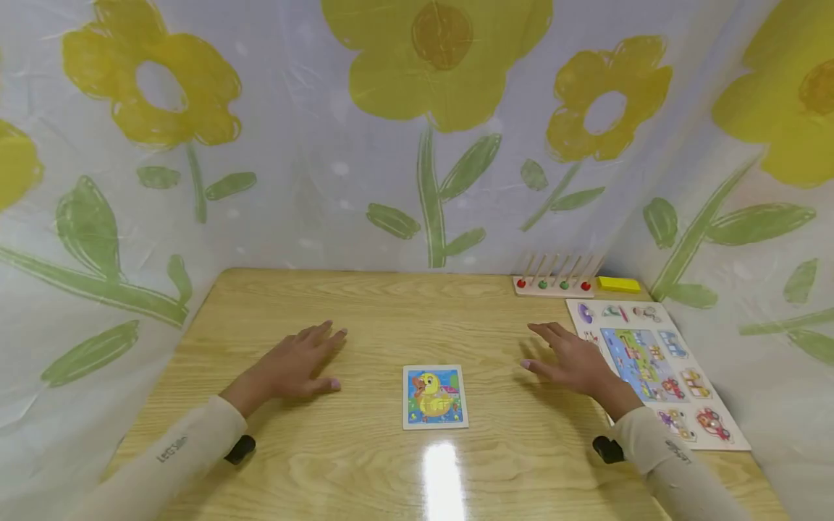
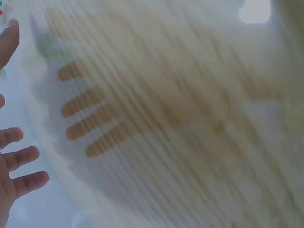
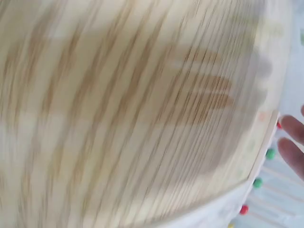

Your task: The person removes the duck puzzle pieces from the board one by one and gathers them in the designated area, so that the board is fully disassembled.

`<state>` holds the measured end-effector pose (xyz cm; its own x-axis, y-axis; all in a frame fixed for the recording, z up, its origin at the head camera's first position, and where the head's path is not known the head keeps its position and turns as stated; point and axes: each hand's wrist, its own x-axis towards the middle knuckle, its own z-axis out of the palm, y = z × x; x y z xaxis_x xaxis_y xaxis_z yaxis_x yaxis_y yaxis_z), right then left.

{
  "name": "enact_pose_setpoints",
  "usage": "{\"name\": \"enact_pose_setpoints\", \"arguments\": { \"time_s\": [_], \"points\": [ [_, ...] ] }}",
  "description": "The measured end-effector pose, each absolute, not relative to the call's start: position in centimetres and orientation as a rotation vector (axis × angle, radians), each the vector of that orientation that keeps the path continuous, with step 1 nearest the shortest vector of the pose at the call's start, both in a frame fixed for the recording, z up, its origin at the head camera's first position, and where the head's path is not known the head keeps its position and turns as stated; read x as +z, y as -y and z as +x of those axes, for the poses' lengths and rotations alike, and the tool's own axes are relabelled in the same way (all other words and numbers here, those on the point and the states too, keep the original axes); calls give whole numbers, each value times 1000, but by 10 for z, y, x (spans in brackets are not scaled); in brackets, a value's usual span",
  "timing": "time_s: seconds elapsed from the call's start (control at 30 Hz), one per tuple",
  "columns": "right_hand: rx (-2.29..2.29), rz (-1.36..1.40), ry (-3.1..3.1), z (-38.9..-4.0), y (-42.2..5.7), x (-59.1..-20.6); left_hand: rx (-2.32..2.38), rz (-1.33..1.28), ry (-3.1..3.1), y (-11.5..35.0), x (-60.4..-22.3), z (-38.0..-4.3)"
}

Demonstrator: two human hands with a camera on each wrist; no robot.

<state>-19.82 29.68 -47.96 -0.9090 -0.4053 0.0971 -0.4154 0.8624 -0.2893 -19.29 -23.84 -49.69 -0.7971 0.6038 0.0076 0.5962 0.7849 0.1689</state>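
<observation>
A small square duck puzzle (image 1: 435, 396) in a white frame lies flat on the wooden table (image 1: 365, 311), between the two hands. To its left, my left hand (image 1: 296, 365) hovers over the tabletop with fingers spread and nothing in them. On the other side my right hand (image 1: 570, 362) is held up likewise, beside the large puzzle board (image 1: 717, 387), part of which the forearm covers. In the left wrist view the left hand's fingers (image 2: 23, 159) show at the edge, above their reflection. Only fingertips (image 3: 292, 147) of the right hand appear in the right wrist view.
At the back right stands a peg rack (image 1: 554, 286) with red and green beads at the foot of its thin rods. A yellow block (image 1: 619, 284) lies beside it. Flower-printed curtains (image 1: 293, 145) rise behind and at both sides of the table.
</observation>
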Motion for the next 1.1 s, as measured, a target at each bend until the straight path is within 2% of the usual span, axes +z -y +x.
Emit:
{"name": "enact_pose_setpoints", "arguments": {
  "time_s": [0.43, 0.77, 1.1],
  "points": [
    [1084, 803, 3034, -199, -256, -474, 221, 1299, -2797, 176, -484, -171],
    [1257, 943, 3026, -198, -221, -479, 118, 1545, -2691, 138, -488, -141],
    [1208, 1034, 3027, -199, -195, -482, 49, 1689, -2585, 114, -495, -124]
  ]
}}
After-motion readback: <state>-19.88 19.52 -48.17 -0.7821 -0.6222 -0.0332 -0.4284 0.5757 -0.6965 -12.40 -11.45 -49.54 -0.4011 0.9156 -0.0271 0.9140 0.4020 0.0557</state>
